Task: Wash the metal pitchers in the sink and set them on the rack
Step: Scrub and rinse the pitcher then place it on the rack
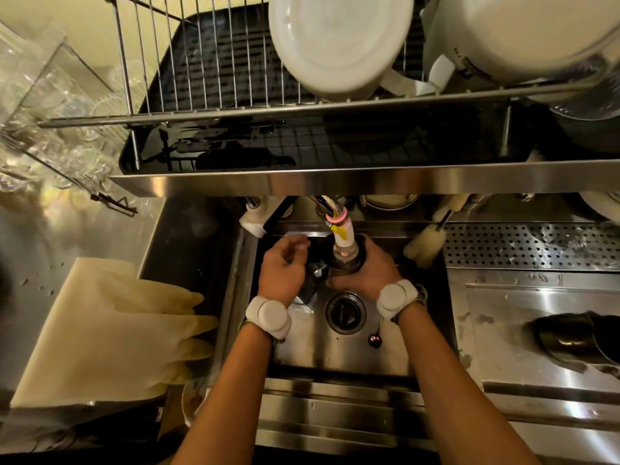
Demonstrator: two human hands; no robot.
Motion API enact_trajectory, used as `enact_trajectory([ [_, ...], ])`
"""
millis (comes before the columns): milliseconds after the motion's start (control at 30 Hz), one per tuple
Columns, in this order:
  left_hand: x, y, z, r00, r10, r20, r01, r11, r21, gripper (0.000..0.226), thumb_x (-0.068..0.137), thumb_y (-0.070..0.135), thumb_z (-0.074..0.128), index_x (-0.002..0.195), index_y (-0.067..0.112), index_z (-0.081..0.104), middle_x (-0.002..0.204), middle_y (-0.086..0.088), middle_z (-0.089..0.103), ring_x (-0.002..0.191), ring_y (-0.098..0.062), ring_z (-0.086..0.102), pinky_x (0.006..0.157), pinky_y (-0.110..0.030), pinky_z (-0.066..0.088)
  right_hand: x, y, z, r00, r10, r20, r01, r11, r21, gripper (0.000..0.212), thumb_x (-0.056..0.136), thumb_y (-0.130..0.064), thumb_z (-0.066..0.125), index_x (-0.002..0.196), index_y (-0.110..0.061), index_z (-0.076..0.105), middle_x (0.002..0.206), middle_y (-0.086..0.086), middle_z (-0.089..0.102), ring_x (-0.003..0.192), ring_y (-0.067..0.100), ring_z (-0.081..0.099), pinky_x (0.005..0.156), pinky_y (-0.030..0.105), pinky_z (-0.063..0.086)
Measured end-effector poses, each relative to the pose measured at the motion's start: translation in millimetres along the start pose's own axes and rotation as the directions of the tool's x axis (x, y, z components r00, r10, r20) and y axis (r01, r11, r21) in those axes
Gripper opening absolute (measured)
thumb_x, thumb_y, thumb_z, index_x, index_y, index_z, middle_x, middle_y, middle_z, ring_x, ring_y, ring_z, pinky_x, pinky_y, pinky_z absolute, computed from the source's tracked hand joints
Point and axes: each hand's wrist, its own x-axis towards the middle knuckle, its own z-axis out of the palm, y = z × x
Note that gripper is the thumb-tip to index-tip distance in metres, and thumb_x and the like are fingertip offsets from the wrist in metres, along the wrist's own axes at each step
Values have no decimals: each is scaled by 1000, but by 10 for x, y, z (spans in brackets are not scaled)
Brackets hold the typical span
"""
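White bowls (339, 41), silver-wired rack (235, 112) at twelve; cream gloves (110, 330) at nine; pink tap ring (335, 217); dotted tray (530, 246) at three; my wristbands (268, 317) pale grey.

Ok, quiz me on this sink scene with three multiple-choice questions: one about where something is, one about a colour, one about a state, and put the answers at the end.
1. Where do the rubber gloves lie?
A. on the counter left of the sink
B. inside that sink
C. on the floor

2. What colour is the ring around the faucet nozzle?
A. blue
B. green
C. pink

3. What is the state of the pitcher under the nozzle?
A. lying loose on the sink floor
B. gripped by the right hand
C. set down on the counter

Answers:
1 A, the pale gloves lie flat beside the sink's left wall.
2 C, a glowing pink band circles the nozzle's top.
3 B, the right hand's fingers wrap round the pitcher, with the nozzle at its mouth.
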Motion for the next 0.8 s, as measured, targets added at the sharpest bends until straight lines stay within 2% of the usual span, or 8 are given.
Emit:
enact_trajectory([
  [100, 6, -6, -5, 1000, -6, 1, 6, 1000, 4, 19, 97, 11, 55, 110, 18, 66, 108, 0, 72, 109, -13, 65, 102, -35, 50, 46, 18, 54, 990, 16, -137, -13, 1000, 24, 85, 48, -40, 98, 123, -31, 57, 115, -10, 72, 106, 12, 68, 92, 28, 56],
  [233, -5, -70, -29, 1000, -5, 16, 5, 1000, 14, 19, 97, 13, 55, 111, 20, 66, 110, 2, 72, 110, -10, 65, 101, -32, 50, 62, 22, -11, 999, 4, 47, -1, 998, -65, 94, 48, -29, 98, 131, -29, 55, 118, -9, 69, 109, 12, 63, 92, 24, 49],
  [367, -12, -104, 15, 1000, -15, 26, 14, 999, 35, 19, 97, 14, 55, 111, 19, 66, 111, 0, 71, 107, -11, 65, 96, -30, 52, 31, 0, 65, 1000, 14, -11, -13, 998, 69, 90, 52, -31, 98, 131, -29, 54, 115, -13, 68, 101, 7, 62, 90, 24, 49],
  [467, -32, -154, 28, 998, -50, 33, 47, 997, 67, 21, 97, 20, 56, 114, 16, 67, 108, 1, 71, 103, -9, 66, 92, -28, 53, 17, 11, 108, 997, 66, 34, -70, 991, 116, 90, 52, -27, 99, 130, -25, 53, 119, -9, 67, 104, 11, 62, 93, 27, 49],
  [633, -90, -141, 10, 995, -84, 49, 78, 991, 109, 26, 98, 35, 53, 96, 15, 69, 84, 3, 69, 81, -10, 66, 74, -22, 50, 127, 227, 241, 978, 135, 157, -178, 938, 297, 108, 41, -50, 101, 135, -27, 54, 120, -8, 72, 114, 13, 68, 102, 42, 53],
  [667, -101, -141, 9, 995, -86, 59, 79, 991, 105, 27, 98, 38, 53, 95, 16, 69, 84, 2, 69, 83, -10, 67, 75, -23, 51, 142, 274, 264, 971, 142, 194, -200, 925, 323, 103, 44, -51, 101, 134, -27, 56, 119, -7, 73, 113, 13, 69, 100, 44, 55],
  [733, -117, -142, 0, 994, -78, 77, 70, 992, 109, 27, 98, 41, 52, 97, 20, 69, 88, 4, 71, 87, -9, 68, 79, -25, 54, 27, 145, 237, 944, 175, 280, -276, 884, 377, 77, 60, -46, 96, 128, -29, 64, 115, -5, 76, 110, 16, 70, 93, 47, 59],
  [800, -134, -138, -10, 992, -86, 88, 74, 989, 131, 25, 98, 41, 52, 100, 23, 70, 90, 7, 72, 89, -7, 69, 81, -24, 55, -70, 81, 224, 885, 214, 413, -396, 812, 428, 53, 74, -40, 88, 122, -29, 68, 113, -1, 77, 110, 22, 70, 88, 48, 60],
])
